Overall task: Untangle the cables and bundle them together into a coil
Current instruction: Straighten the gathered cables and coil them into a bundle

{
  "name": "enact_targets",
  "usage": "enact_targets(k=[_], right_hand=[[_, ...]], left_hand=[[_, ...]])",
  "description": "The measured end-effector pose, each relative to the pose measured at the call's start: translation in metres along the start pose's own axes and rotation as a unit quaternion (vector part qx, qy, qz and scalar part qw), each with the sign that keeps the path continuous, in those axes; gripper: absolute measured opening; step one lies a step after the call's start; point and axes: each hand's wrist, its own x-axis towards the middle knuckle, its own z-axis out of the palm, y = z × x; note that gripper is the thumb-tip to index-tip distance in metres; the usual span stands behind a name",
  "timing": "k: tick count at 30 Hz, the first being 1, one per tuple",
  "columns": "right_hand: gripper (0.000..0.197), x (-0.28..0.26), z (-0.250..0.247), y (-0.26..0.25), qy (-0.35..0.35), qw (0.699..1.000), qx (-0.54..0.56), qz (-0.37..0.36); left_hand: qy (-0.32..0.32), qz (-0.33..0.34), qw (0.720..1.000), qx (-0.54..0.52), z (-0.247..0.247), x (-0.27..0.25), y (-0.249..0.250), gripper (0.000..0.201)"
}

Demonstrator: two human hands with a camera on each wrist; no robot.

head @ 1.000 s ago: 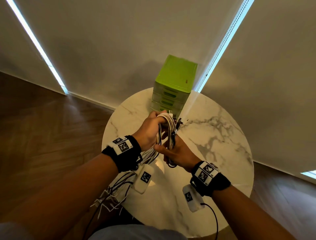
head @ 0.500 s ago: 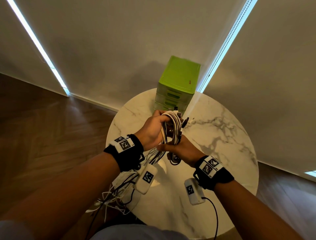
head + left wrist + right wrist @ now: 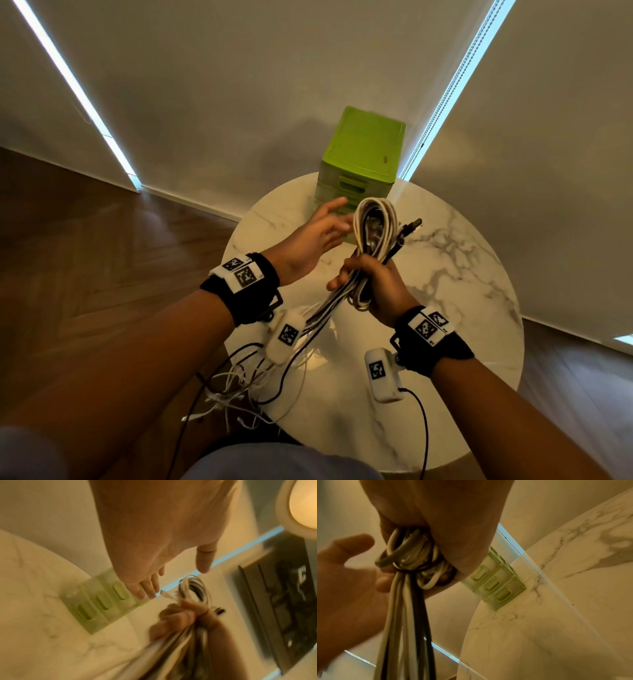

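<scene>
The right hand [image 3: 380, 287] is wrapped tight round the cables [image 3: 373, 233], gripping them at the middle of a partly wound coil held up above the counter [image 3: 479, 308]. The loop stands up out of the fist, white and grey strands with a couple of black ones, and a dark plug [image 3: 412, 224] pokes out to the right of it. Below the fist the loose lengths run down toward the person and spill over the near edge of the counter in a tangle [image 3: 246, 394].

The left hand [image 3: 315, 240] is spread wide, fingers straight and splayed, holding nothing. It sits just left of the loop, fingertips near it, and whether they touch I cannot tell. The left wrist view shows the same: an open palm with the fingers [image 3: 147, 588] close beside the coil.

At the back of the counter stands a green drawer box [image 3: 363, 150], three drawers stacked, hard up against the wall. Both wrists wear black bands with white marker tags.
</scene>
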Motion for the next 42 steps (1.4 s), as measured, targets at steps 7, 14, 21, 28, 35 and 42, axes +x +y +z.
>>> enact_targets(k=[7,14,21,28,35,42], right_hand=[[0.027,0.005,0.007,-0.019,0.085,0.995,0.043,-0.025],[0.016,0.013,0.018,-0.038,0.059,0.986,0.158,-0.011],[0.018,0.019,-0.001,-0.065,0.121,0.988,-0.097,-0.014],[0.038,0.010,-0.018,-0.063,0.043,0.920,-0.386,0.056],[0.070,-0.004,-0.016,-0.034,-0.031,0.891,-0.428,0.146],[0.045,-0.009,-0.001,-0.010,-0.097,0.853,-0.484,0.168]], left_hand=[[-0.200,-0.127,0.914,0.329,-0.022,-0.037,-0.068,0.044],[-0.082,-0.102,0.925,0.356,-0.010,-0.038,-0.063,0.042],[-0.131,-0.020,0.864,0.485,-0.043,-0.036,-0.050,0.031],[-0.077,0.067,0.811,0.577,-0.059,-0.038,-0.052,0.026],[-0.027,0.136,0.834,0.534,-0.053,-0.036,-0.030,0.038],[0.028,0.165,0.839,0.517,-0.036,-0.029,-0.022,0.073]])
